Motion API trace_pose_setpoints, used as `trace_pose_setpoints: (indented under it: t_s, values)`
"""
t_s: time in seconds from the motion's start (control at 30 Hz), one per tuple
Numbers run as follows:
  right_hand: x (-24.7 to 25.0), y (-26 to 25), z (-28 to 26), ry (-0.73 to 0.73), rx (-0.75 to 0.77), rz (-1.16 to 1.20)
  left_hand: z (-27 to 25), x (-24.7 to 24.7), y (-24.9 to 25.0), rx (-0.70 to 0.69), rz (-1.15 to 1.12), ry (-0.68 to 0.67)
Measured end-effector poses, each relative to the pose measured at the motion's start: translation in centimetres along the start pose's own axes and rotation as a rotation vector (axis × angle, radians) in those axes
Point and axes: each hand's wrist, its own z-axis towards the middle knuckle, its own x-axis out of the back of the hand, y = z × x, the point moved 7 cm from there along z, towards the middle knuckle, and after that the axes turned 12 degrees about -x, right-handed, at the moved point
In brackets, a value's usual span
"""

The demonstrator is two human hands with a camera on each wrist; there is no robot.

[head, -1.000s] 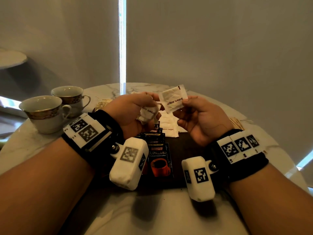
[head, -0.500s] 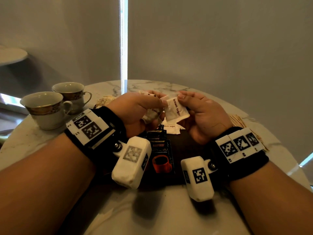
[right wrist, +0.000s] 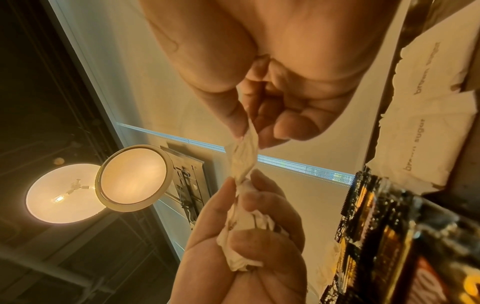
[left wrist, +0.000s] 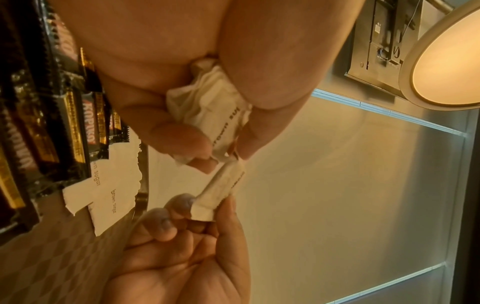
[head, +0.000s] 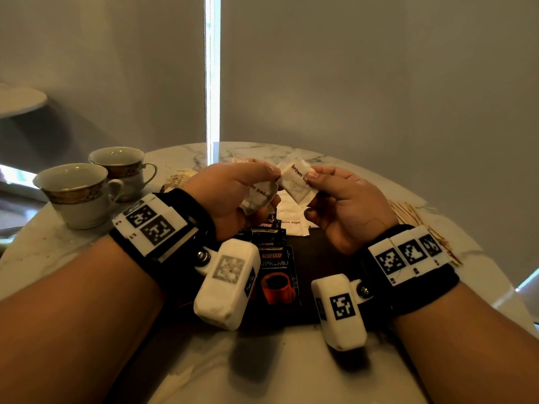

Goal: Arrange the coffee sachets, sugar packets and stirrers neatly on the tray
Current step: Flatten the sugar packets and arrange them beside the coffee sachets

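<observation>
Above the dark tray (head: 323, 252), my left hand (head: 248, 188) grips a crumpled bunch of white brown-sugar packets (head: 259, 196) (left wrist: 210, 111) (right wrist: 246, 226). My right hand (head: 316, 195) pinches one more sugar packet (head: 297, 182) (left wrist: 223, 189) (right wrist: 244, 156) between thumb and fingers. Its upper corner meets my left fingertips (left wrist: 244, 148). Black Kopiko coffee sachets (head: 277, 272) (left wrist: 64, 123) (right wrist: 376, 236) lie overlapping in a row on the tray. Flat sugar packets (head: 291, 221) (left wrist: 111, 185) (right wrist: 428, 123) lie at the tray's far end. Wooden stirrers (head: 417, 223) lie on the table right of the tray.
Two gold-banded cups (head: 84, 193) (head: 122, 170) stand at the left of the round marble table (head: 58, 252). A crumpled pale wrapper (head: 180, 177) lies near them. A grey blind hangs behind the table's far edge.
My hands have come together. The packet in my right hand has tilted from held up flat toward my left hand, and its corner now touches my left fingertips.
</observation>
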Motion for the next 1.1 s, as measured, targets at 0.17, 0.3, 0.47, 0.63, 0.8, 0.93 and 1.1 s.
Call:
trace_pose_setpoints:
  t_s: [0.17,0.3,0.47,0.63,0.8,0.93,1.1]
  values:
    - [0.6,-0.4,0.4,0.016,0.017,0.046,-0.1,0.1,-0.2,0.024,-0.007,0.017]
    - [2.9,-1.4,1.5,0.088,0.023,0.063,-0.1,0.3,0.0,0.039,-0.055,0.041]
    - [7.5,-0.3,3.8,0.282,-0.109,-0.035,0.1,0.4,0.2,0.035,-0.110,0.057]
    - [8.5,2.4,4.4,0.262,-0.361,-0.145,0.2,0.6,0.4,0.024,-0.118,0.066]
    - [8.9,3.3,4.4,0.256,-0.464,-0.250,0.2,0.5,0.5,0.014,-0.132,0.065]
    - [9.9,3.5,5.0,0.271,-0.487,-0.343,0.1,0.5,0.5,0.009,-0.130,0.069]
    - [10.6,4.2,6.0,0.257,-0.545,-0.384,0.0,0.5,0.7,0.012,-0.130,0.064]
